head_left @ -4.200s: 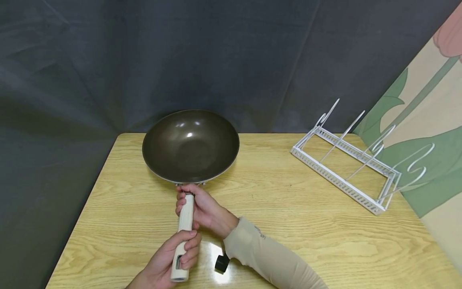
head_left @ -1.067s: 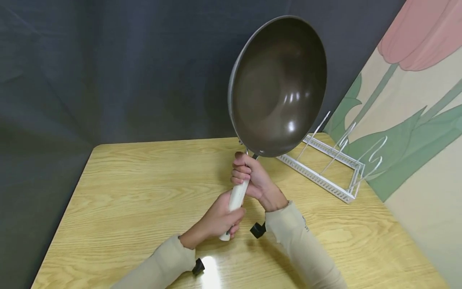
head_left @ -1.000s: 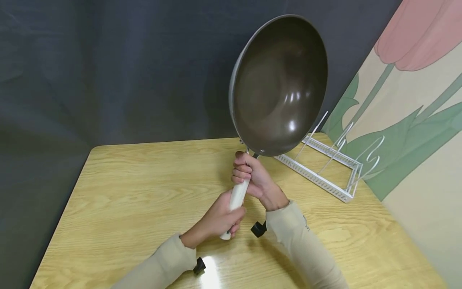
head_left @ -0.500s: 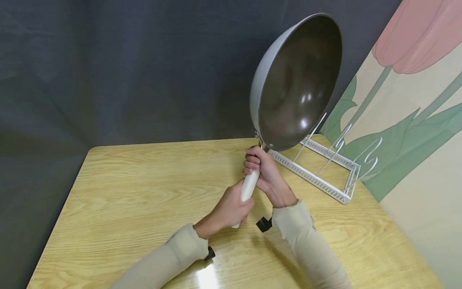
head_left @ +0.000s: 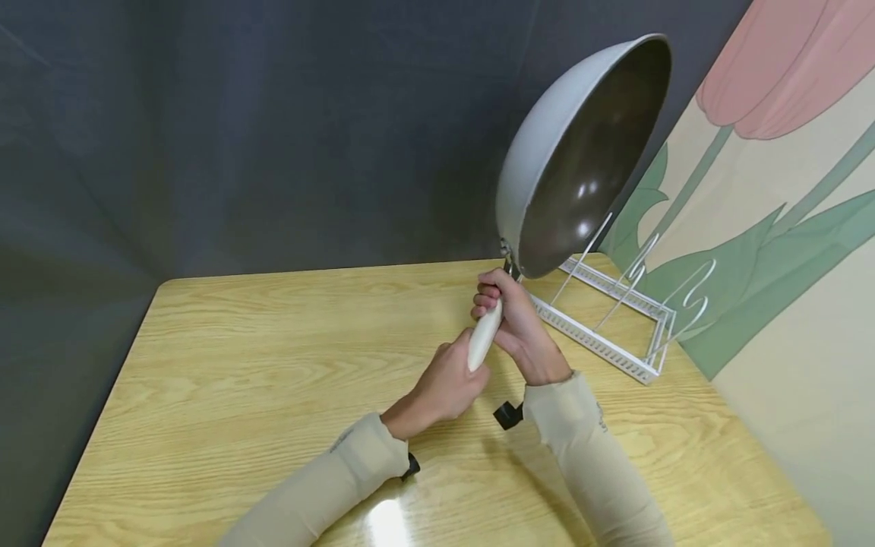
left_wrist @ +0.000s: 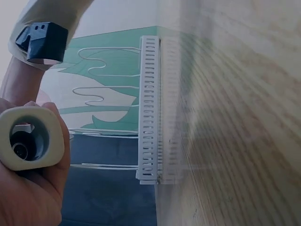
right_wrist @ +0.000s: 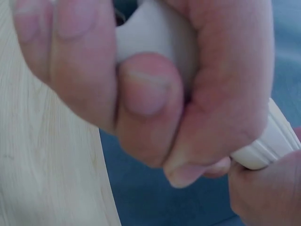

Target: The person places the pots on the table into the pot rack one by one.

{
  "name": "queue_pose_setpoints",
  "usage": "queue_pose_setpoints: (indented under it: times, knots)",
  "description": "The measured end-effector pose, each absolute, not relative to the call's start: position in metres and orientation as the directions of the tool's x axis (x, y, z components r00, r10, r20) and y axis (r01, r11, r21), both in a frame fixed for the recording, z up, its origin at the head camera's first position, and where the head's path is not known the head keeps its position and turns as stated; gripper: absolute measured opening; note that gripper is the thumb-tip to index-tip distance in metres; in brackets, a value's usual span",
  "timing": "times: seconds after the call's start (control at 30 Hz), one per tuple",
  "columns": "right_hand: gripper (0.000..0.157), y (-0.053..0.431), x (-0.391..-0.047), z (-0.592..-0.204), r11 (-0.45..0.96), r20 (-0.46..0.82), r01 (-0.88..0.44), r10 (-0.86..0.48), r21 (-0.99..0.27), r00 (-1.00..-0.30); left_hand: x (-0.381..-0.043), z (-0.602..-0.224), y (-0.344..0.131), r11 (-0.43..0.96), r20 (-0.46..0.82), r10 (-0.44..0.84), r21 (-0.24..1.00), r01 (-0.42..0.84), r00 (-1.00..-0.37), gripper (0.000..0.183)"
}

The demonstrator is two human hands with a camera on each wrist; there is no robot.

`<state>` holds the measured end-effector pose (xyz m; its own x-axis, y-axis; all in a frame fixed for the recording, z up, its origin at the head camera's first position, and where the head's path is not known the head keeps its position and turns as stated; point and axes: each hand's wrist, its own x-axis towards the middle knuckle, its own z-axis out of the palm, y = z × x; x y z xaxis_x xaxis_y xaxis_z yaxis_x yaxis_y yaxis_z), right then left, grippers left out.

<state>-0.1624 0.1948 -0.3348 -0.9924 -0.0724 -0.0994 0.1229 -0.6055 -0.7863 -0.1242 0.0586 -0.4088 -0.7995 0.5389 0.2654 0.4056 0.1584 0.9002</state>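
Note:
A wok [head_left: 588, 152] with a brown inside and a pale grey outside is held up in the air, tilted on its side with its hollow facing right. Its white handle [head_left: 484, 334] slants down toward me. My right hand [head_left: 516, 323] grips the handle near the bowl, fingers curled round it. Lower down, my left hand [head_left: 447, 380] grips the handle's end, whose hollow butt [left_wrist: 32, 138] faces the camera in the left wrist view. In the right wrist view, curled fingers [right_wrist: 146, 89] cover much of the handle.
A white wire rack [head_left: 595, 338] with upright prongs stands at the right of the wooden table [head_left: 273, 365], partly behind the wok. Dark cloth [head_left: 307, 137] hangs behind the table. A wall with a painted tulip [head_left: 772, 68] borders the right side.
The wok has been lifted from the table's left part and moved right, toward the rack. Lately it has turned further onto its side, showing more outside. Both hands keep hold of the handle.

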Motion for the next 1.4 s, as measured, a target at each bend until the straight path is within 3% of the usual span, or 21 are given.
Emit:
queue_pose_setpoints:
  times: [0.73, 1.4]
  knots:
    - [0.026, 0.223, -0.160, -0.330, -0.515, -0.148, 0.082, 0.087, -0.853, -0.985, -0.128, -0.413, 0.085, 0.287, 0.337, 0.506, 0.802, 0.524, -0.794, 0.043]
    - [0.039, 0.251, -0.154, -0.351, -0.627, -0.121, 0.156, -0.098, -0.763, -0.988, -0.120, -0.421, 0.099, 0.355, 0.318, 0.526, 0.760, 0.544, -0.789, 0.044]
